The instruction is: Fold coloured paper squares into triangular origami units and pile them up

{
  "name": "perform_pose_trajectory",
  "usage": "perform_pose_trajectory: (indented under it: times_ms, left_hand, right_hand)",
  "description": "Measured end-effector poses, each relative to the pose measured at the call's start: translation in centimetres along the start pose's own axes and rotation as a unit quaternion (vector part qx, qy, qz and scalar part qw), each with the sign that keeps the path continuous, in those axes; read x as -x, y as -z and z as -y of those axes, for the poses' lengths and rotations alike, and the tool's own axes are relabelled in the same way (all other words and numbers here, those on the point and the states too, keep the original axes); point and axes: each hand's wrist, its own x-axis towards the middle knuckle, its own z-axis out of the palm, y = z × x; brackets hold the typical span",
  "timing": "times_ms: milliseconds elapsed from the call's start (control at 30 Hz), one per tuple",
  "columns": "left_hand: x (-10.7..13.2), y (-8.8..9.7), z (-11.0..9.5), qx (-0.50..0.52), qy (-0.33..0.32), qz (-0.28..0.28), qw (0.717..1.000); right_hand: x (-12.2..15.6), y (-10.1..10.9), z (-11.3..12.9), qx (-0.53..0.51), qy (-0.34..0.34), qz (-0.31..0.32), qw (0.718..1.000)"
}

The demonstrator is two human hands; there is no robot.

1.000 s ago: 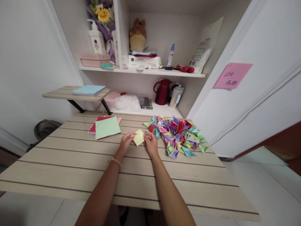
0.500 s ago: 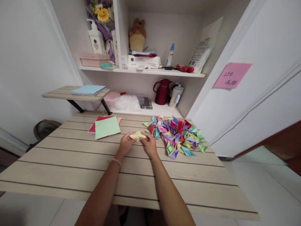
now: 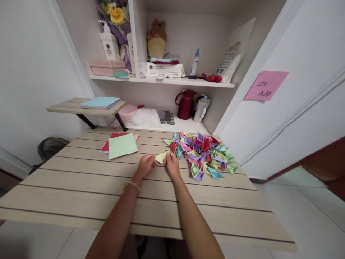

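Note:
Between my two hands, just above the table (image 3: 88, 187), is a small folded piece of yellow origami paper (image 3: 161, 157). My left hand (image 3: 146, 165) pinches its left end, and a bracelet circles that wrist. At the other end my right hand (image 3: 171, 164) grips the paper between thumb and fingers. Part of the paper is hidden under the fingertips. Close to the right hand lies a heap of folded paper boats (image 3: 199, 147) in many colours. Left of my hands rests a loose stack of square paper with a light green sheet (image 3: 123, 146) on top.
A small raised shelf (image 3: 60, 105) at the back left carries blue paper (image 3: 100, 102). Behind the table stand a dark red jug (image 3: 185, 104), a pale bottle (image 3: 201, 109) and a plastic bag (image 3: 145, 117). A pink note (image 3: 266, 85) sticks to the right wall.
The yellow paper has gone from a wide, winged shape to a narrower one held at both ends. My fingers have shifted to its ends, and the left hand has turned slightly.

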Motion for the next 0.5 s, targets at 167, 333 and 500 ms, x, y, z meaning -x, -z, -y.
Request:
perform_pose_trajectory:
  times_ms: [167,333,500]
  left_hand:
    - [0.38,-0.41,-0.43,-0.006,-0.005,0.024,1.000]
    - [0.48,-0.51,-0.48,0.001,-0.010,0.022,1.000]
    - [0.29,-0.56,-0.21,0.029,0.002,0.014,0.999]
  right_hand:
    - [-0.15,-0.15,-0.19,0.000,0.000,-0.026,1.000]
    - [-0.10,-0.11,-0.45,0.038,0.009,-0.038,0.998]
    - [-0.09,-0.02,-0.64,0.046,0.014,-0.031,0.998]
